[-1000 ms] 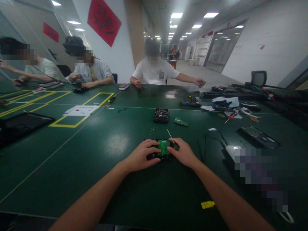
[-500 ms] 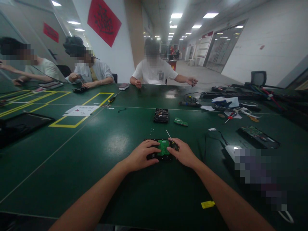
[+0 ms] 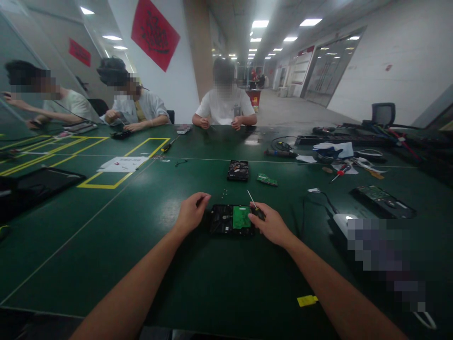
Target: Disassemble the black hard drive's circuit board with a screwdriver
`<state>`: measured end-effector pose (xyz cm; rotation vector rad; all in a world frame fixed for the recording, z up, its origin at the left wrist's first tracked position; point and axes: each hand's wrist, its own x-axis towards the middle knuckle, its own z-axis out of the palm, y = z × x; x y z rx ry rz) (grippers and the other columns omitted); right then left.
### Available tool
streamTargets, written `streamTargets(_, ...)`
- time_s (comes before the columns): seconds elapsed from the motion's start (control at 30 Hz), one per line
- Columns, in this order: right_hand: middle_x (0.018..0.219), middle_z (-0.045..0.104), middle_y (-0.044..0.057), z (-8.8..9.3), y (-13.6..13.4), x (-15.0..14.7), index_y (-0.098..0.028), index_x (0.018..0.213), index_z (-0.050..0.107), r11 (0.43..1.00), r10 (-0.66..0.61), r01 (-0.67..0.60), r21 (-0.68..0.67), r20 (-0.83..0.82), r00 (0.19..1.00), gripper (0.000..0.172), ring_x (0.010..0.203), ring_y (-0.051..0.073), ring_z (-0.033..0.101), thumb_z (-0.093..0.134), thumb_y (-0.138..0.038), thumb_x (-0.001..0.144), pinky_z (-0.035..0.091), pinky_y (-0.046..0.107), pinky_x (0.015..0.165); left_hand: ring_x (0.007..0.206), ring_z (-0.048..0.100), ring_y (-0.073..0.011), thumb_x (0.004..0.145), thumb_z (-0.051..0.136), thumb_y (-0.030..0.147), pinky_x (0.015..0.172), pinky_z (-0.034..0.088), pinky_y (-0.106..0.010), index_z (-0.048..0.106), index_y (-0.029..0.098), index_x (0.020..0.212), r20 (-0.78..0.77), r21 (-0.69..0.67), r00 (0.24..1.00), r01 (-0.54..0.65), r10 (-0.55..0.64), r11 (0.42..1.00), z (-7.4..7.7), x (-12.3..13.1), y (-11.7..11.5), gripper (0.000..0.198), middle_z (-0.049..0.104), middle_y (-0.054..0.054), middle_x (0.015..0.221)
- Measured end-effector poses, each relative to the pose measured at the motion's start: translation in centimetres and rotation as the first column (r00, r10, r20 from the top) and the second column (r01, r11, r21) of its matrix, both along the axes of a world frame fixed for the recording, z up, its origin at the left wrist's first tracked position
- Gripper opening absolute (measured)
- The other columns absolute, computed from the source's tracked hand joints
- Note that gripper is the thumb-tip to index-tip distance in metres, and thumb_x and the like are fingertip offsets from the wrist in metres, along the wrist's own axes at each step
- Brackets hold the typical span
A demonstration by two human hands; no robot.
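A black hard drive (image 3: 222, 219) with a green circuit board (image 3: 241, 217) on its right half lies flat on the table in front of me. My right hand (image 3: 271, 222) is closed round a screwdriver (image 3: 259, 213), its thin shaft pointing up and to the left, and rests at the drive's right edge. Off the drive's left side, my left hand (image 3: 194, 210) is raised with thumb and fingertips pinched together; whatever they hold is too small to make out. Several tiny screws (image 3: 225, 192) lie just beyond the drive.
Farther back are a second hard drive (image 3: 238, 170) and a loose circuit board (image 3: 267, 180). Another drive (image 3: 384, 201) lies at right, near a blurred-out white device (image 3: 341, 219). A yellow tag (image 3: 307, 301) is near my right forearm. Co-workers (image 3: 226, 104) sit across the table.
My left hand has lifted off the hard drive and moved left, its fingers now pinched. My right hand stays beside the drive with the screwdriver. The co-worker opposite has drawn an arm in.
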<state>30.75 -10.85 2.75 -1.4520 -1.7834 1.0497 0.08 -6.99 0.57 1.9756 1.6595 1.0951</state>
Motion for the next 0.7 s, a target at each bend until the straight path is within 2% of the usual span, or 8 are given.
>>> streamTargets(0.07, 0.107, 0.071, 0.01, 0.1, 0.0, -0.1, -0.019, 0.142, 0.06, 1.0, -0.001, 0.001, -0.011, -0.006, 1.0, 0.05, 0.08, 0.019, 0.067, 0.063, -0.04, 0.097, 0.056, 0.035, 0.073, 0.063, 0.064, -0.0176, 0.105, 0.042, 0.051, 0.063, 0.048, -0.028, 0.07, 0.02, 0.106, -0.006, -0.086, 0.998, -0.059, 0.058, 0.995, -0.5, -0.5, 0.7, 0.042, 0.066, 0.001, 0.067)
streamTargets(0.17, 0.111, 0.07, 0.011, 0.3, 0.0, -0.2, -0.019, 0.141, 0.061, 1.0, -0.009, 0.009, -0.014, -0.01, 1.0, 0.05, 0.081, 0.019, 0.067, 0.063, -0.04, 0.096, 0.055, 0.034, 0.073, 0.053, 0.059, -0.0175, 0.104, 0.04, 0.058, 0.056, 0.041, -0.027, 0.071, 0.02, 0.095, -0.046, -0.121, 0.997, -0.059, 0.054, 0.991, -0.8, -0.6, 1.8, 0.049, 0.058, 0.003, 0.054)
streamTargets(0.27, 0.111, 0.071, 0.011, 0.5, 0.0, -0.3, -0.019, 0.14, 0.062, 1.0, -0.013, 0.013, -0.015, -0.007, 1.0, 0.048, 0.082, 0.02, 0.067, 0.064, -0.038, 0.096, 0.055, 0.035, 0.073, 0.061, 0.064, -0.0184, 0.101, 0.047, 0.057, 0.06, 0.042, -0.028, 0.072, 0.02, 0.091, -0.093, -0.15, 0.996, -0.012, -0.002, 0.989, -0.6, -0.1, 3.2, 0.046, 0.067, 0.0, 0.064)
streamTargets(0.4, 0.105, 0.071, 0.01, 0.5, -0.1, -0.2, -0.02, 0.14, 0.062, 0.999, -0.026, 0.025, -0.028, -0.008, 1.0, 0.047, 0.081, 0.02, 0.067, 0.063, -0.038, 0.097, 0.055, 0.034, 0.073, 0.082, 0.069, -0.0204, 0.089, 0.068, 0.043, 0.072, 0.047, -0.03, 0.076, 0.023, 0.091, -0.152, -0.187, 0.975, 0.135, -0.165, 0.973, -0.2, 0.8, 5.8, 0.022, 0.076, -0.003, 0.088)
streamTargets(0.5, 0.1, 0.071, 0.008, 0.4, -0.1, -0.2, -0.02, 0.139, 0.063, 0.999, -0.033, 0.032, -0.04, -0.013, 0.999, 0.046, 0.079, 0.019, 0.067, 0.063, -0.037, 0.097, 0.055, 0.033, 0.071, 0.081, 0.069, -0.0199, 0.081, 0.077, 0.038, 0.071, 0.048, -0.029, 0.076, 0.023, 0.09, -0.178, -0.235, 0.944, 0.235, -0.279, 0.943, 0.3, 1.3, 7.7, 0.017, 0.076, -0.002, 0.087)
streamTargets(0.6, 0.098, 0.071, 0.007, 0.2, 0.0, -0.2, -0.021, 0.139, 0.063, 0.998, -0.042, 0.041, -0.047, -0.024, 0.999, 0.045, 0.077, 0.019, 0.066, 0.063, -0.037, 0.097, 0.055, 0.033, 0.069, 0.077, 0.068, -0.0204, 0.071, 0.085, 0.035, 0.068, 0.047, -0.029, 0.075, 0.021, 0.092, -0.203, -0.265, 0.921, 0.276, -0.333, 0.924, 0.6, 1.5, 9.2, 0.026, 0.075, -0.002, 0.085)
streamTargets(0.7, 0.099, 0.071, 0.007, 0.1, 0.0, -0.2, -0.021, 0.138, 0.063, 0.998, -0.04, 0.038, -0.055, -0.034, 0.999, 0.045, 0.076, 0.019, 0.066, 0.063, -0.037, 0.096, 0.055, 0.033, 0.069, 0.078, 0.068, -0.0207, 0.072, 0.083, 0.034, 0.069, 0.047, -0.029, 0.074, 0.021, 0.088, -0.215, -0.281, 0.905, 0.302, -0.366, 0.911, 0.6, 1.4, 10.1, 0.023, 0.075, -0.003, 0.085)
